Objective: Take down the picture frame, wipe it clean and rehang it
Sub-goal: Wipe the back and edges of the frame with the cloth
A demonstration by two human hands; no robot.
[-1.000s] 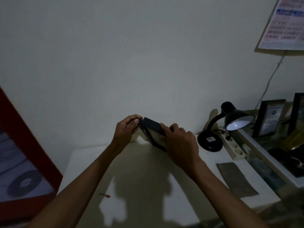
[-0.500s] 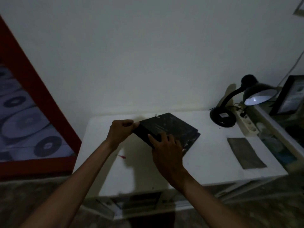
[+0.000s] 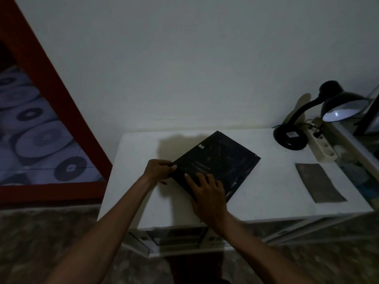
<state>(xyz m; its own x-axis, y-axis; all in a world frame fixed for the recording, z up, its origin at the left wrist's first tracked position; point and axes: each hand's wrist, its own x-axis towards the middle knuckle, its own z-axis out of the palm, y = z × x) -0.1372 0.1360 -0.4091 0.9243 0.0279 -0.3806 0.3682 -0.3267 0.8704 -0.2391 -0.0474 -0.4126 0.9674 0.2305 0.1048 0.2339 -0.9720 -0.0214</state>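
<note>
**Kid:** Both hands are on the picture frame [image 3: 217,162]. Why?

**Helper:** So it stays still. That left hand [image 3: 158,168] pinches the near-left corner with curled fingers. The right hand [image 3: 207,193] lies on the near edge, fingers mostly straight, pressing down.

**Kid:** Where is the frame?

**Helper:** Flat on the white table [image 3: 266,191], back side up, turned like a diamond. I think it lies that way so it can be wiped.

**Kid:** Wiped with what?

**Helper:** Maybe the gray cloth [image 3: 320,182], well apart on the right. The lamp [image 3: 320,117] at the far right gives light.
</note>
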